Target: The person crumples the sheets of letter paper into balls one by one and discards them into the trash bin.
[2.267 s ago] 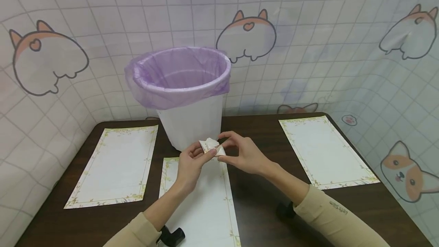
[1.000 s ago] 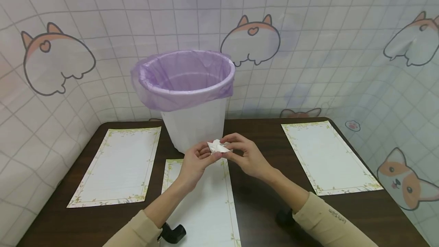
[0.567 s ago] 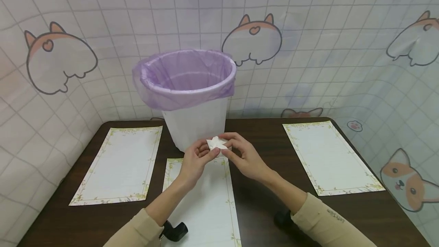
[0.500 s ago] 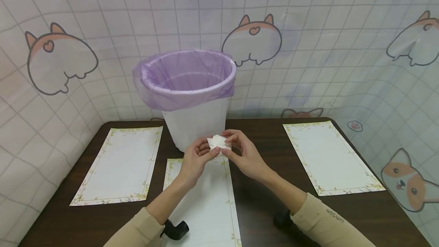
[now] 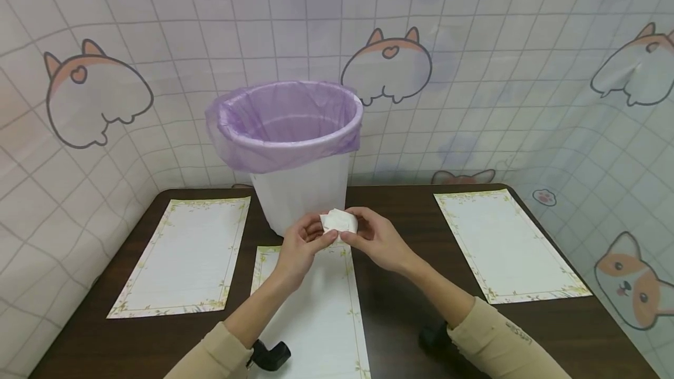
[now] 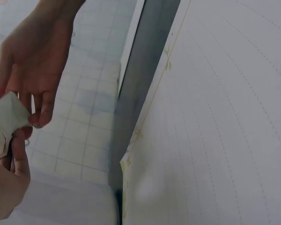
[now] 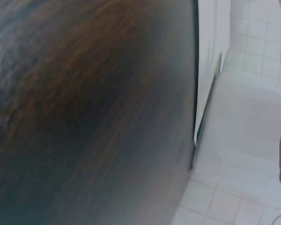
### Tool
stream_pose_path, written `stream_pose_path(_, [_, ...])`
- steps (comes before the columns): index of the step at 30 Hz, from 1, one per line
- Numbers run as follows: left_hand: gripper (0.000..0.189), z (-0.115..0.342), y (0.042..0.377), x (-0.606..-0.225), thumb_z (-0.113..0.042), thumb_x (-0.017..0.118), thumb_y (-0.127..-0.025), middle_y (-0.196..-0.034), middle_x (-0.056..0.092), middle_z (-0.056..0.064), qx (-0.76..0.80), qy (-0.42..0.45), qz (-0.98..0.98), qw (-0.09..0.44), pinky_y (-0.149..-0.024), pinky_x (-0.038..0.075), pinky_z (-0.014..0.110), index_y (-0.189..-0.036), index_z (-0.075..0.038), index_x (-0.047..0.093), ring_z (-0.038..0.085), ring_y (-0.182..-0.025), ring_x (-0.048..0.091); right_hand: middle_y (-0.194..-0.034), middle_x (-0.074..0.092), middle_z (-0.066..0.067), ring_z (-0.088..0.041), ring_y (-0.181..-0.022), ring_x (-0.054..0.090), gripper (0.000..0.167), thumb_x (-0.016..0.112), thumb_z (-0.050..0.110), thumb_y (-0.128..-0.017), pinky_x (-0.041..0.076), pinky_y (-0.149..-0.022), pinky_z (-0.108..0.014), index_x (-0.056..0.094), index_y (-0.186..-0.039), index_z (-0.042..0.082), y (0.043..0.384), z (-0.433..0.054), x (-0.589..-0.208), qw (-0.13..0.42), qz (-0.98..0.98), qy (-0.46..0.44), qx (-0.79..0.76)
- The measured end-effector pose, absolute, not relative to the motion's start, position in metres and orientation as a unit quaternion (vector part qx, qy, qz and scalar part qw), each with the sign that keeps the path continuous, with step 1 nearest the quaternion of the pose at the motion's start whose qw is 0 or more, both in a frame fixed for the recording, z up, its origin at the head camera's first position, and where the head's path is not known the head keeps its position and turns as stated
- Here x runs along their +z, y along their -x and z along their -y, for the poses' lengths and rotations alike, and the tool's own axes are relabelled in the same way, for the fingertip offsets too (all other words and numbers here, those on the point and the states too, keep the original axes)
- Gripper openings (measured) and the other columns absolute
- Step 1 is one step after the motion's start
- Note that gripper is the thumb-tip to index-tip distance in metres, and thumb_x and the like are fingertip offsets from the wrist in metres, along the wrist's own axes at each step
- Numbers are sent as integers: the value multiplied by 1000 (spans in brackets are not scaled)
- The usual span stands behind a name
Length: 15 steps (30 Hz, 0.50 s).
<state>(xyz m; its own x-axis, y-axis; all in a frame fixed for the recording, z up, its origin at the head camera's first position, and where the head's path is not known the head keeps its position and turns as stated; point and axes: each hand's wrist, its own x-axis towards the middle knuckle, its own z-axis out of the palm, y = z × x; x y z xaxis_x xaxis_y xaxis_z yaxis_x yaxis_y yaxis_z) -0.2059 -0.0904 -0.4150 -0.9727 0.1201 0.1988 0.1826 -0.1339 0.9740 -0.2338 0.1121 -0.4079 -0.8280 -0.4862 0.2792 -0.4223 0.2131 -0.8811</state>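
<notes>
A small wad of crumpled white paper [image 5: 339, 221] is held up between both hands over the middle sheet, in front of the bin. My left hand [image 5: 296, 250] pinches its left side between thumb and fingers. On the other side my right hand [image 5: 380, 243] grips it the same way, thumb at the lower edge and index finger on top. In the left wrist view the paper wad [image 6: 9, 112] shows pale folded faces, with the right hand [image 6: 35, 61] reaching in from above. The right wrist view catches only a bit of hand at its right edge.
A white bin [image 5: 302, 192] with a purple liner [image 5: 274, 157] stands at the back of the dark table [image 5: 400, 320]. Flower-bordered sheets lie at the left [image 5: 184, 256], at the middle [image 5: 316, 309] and at the right [image 5: 511, 244]. A patterned curtain encloses the table.
The paper went from pointed, loose corners to a more compact, rounded wad. My right fingers shifted over its top and now sit on its right side. The view tilted slightly.
</notes>
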Motion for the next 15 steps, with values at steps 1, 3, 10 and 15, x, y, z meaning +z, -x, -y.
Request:
stream_pose_path(1, [41, 90, 206, -416, 4, 71, -94, -116, 69, 20, -744, 115, 658, 22, -84, 55, 24, -132, 9, 58, 18, -98, 66, -121, 61, -16, -25, -99, 68, 51, 71, 18, -99, 58, -83, -30, 51, -141, -3, 234, -112, -409, 26, -778, 292, -555])
stream_pose_path(3, [41, 90, 205, -418, 5, 71, -93, -117, 69, 21, -745, 113, 657, 25, -83, 55, 24, -132, 9, 58, 18, -98, 65, -120, 61, -17, -26, -99, 68, 51, 72, 16, -98, 58, -83, -31, 51, -140, -4, 233, -111, -410, 28, -773, 291, -562])
stream_pose_path(10, [43, 86, 206, -419, 6, 71, -93, -120, 66, 20, -747, 107, 654, 48, -83, 54, 23, -135, 6, 58, 20, -102, 63, -131, 56, -19, -30, -112, 65, 52, 72, 7, -97, 58, -87, -33, 49, -141, -2, 237, -105, -413, 58, -721, 275, -633])
stream_pose_path(15, [41, 82, 206, -420, 9, 71, -92, -119, 67, 20, -751, 90, 650, 71, -81, 54, 22, -131, 7, 60, 20, -100, 62, -130, 56, -23, -25, -106, 65, 51, 71, -3, -95, 57, -85, -30, 49, -140, -5, 237, -99, -416, 68, -673, 262, -689])
